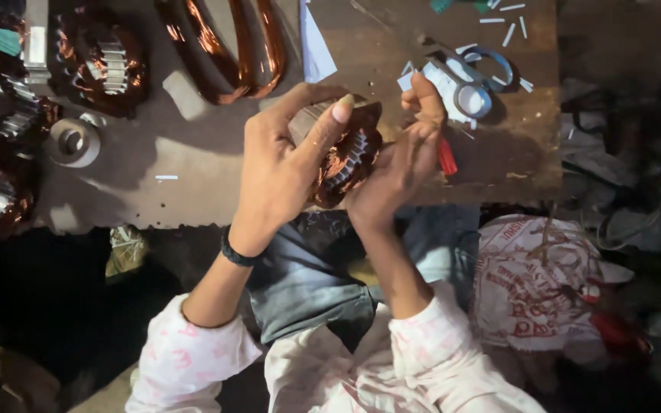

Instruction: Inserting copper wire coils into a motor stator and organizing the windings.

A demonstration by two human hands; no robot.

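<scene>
While hand-cradled (284,164): ribbed, copper-wound stator (346,164).

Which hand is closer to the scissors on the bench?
Right. The right hand, holding a red-handled tool, has its fingertips just beside the scissors. The left hand grips the copper-wound stator, farther to the left of them.

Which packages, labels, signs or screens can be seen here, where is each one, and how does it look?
Printed sack: at the right, below the board's edge, beside the person's lap; crumpled white bag with red print.
No screens or signs are in view.
</scene>
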